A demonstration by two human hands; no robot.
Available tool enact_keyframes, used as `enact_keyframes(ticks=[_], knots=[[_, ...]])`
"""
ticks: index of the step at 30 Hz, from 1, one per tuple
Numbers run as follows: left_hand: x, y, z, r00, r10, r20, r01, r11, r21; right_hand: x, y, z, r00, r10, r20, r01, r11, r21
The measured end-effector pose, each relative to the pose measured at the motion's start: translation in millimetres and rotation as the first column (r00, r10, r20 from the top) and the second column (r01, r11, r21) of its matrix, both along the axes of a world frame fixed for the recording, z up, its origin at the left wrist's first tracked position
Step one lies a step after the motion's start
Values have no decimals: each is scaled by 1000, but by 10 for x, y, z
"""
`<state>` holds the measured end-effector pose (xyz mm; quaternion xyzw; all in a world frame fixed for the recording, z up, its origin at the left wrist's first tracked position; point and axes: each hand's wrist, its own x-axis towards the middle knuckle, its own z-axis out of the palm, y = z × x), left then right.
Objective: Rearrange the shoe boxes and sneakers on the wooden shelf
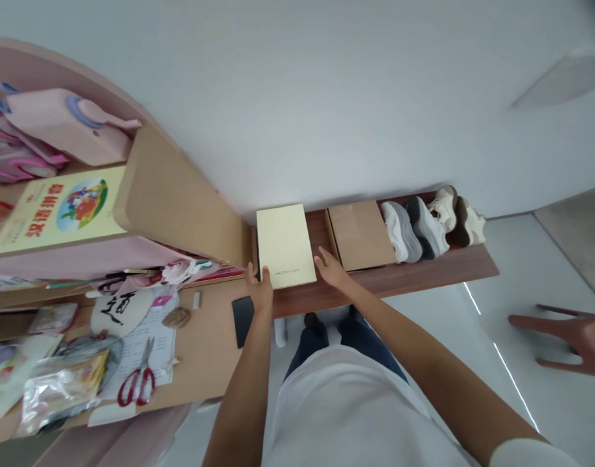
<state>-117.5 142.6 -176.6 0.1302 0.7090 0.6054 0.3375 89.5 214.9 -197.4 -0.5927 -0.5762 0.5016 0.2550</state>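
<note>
A cream box (pixel 285 243) with dark lettering near its front edge lies flat on the dark wooden shelf (pixel 321 295). My left hand (pixel 260 290) is at the box's near left corner, thumb and fingers apart, and the thumb seems to touch the corner. On the other side, my right hand (pixel 331 269) is beside the box's right edge with its fingers spread; whether it touches the box I cannot tell. A brown cardboard box (pixel 363 237) sits just to the right of that hand.
Several shoes (pixel 428 224) stand in a row at the shelf's right. A desk (pixel 207 350) on the left holds red-handled scissors (pixel 140 376), a black phone (pixel 242 321), papers and plastic packets. Its upright wooden panel (pixel 190 201) borders the cream box. A reddish stool (pixel 570 337) stands at right.
</note>
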Motion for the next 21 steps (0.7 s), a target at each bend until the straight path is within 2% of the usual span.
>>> enact_keyframes(ticks=[2, 3, 6, 8, 10, 13, 18, 21], knots=[[224, 78, 148, 981, -22, -194, 41, 995, 94, 271, 48, 114, 1000, 26, 3, -26, 993, 116], [370, 124, 214, 976, -59, -207, 89, 987, 134, 422, 85, 160, 999, 34, 25, -38, 986, 163], [874, 271, 339, 978, -196, -68, 206, 956, 206, 882, 225, 239, 989, 37, 146, -72, 968, 241], [1186, 374, 331, 959, -272, 81, 249, 944, 215, 1157, 322, 237, 973, 20, 231, -81, 963, 255], [1428, 476, 249, 931, -319, 180, 282, 937, 205, 1387, 406, 199, 953, 3, 301, -86, 962, 261], [1646, 614, 40, 920, -324, 221, 293, 942, 162, 1646, 493, 108, 927, -2, 375, -102, 960, 259], [1792, 775, -323, 934, -236, 270, 239, 971, 23, 1874, 561, -32, 917, -18, 399, -88, 966, 245], [1866, 824, -506, 915, -147, 375, 187, 980, -72, 1898, 569, -90, 926, -52, 373, -31, 977, 212]])
